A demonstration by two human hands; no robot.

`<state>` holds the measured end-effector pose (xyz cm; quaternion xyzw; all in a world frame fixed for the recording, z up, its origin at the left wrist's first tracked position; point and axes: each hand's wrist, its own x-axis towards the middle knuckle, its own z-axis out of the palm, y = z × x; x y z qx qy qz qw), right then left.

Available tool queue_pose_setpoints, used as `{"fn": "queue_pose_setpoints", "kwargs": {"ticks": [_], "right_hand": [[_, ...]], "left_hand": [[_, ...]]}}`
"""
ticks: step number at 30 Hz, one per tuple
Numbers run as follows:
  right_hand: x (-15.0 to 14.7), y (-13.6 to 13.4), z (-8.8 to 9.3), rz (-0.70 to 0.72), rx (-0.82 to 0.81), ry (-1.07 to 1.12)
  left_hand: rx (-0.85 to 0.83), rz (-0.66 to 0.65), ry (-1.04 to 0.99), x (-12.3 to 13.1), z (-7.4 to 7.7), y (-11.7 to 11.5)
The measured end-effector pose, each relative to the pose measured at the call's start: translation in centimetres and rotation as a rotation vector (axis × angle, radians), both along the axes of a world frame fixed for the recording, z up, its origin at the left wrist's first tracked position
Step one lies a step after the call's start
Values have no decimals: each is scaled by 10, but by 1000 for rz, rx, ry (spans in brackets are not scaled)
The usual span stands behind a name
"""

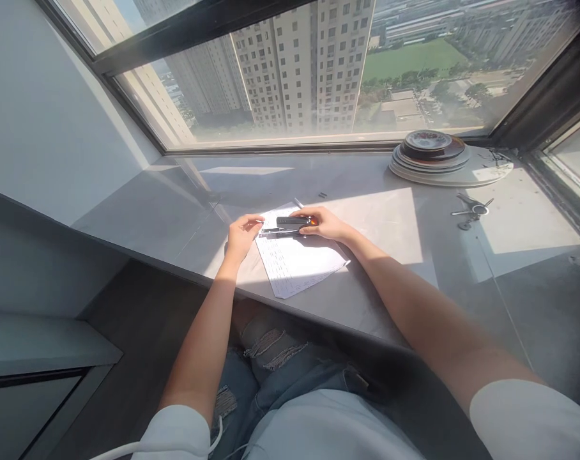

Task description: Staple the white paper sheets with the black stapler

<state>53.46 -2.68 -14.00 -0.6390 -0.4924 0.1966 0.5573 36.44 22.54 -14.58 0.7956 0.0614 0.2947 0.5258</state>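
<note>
A black stapler (290, 225) lies across the top of a printed sheet of paper (297, 262) on the grey window ledge (390, 255). My right hand (326, 223) is wrapped over the stapler's right end, fingers closed on it. At the sheet's upper left edge, my left hand (242, 235) has its fingers curled in a pinch beside the stapler's open front. What the left fingers grip is too small to make out.
A stack of plates (434, 156) stands at the back right by the window. A bunch of keys (472, 211) lies to the right. Small dark bits (322, 194) lie behind the paper. The ledge's front edge runs just above my knees.
</note>
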Motion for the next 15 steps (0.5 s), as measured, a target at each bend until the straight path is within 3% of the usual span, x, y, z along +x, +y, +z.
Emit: {"fn": "queue_pose_setpoints", "kwargs": {"ticks": [8, 15], "right_hand": [[-2, -1, 2, 6, -5, 28], [-1, 1, 0, 9, 2, 50]], "left_hand": [[-44, 157, 39, 7, -8, 13], [133, 116, 12, 4, -6, 11]]}}
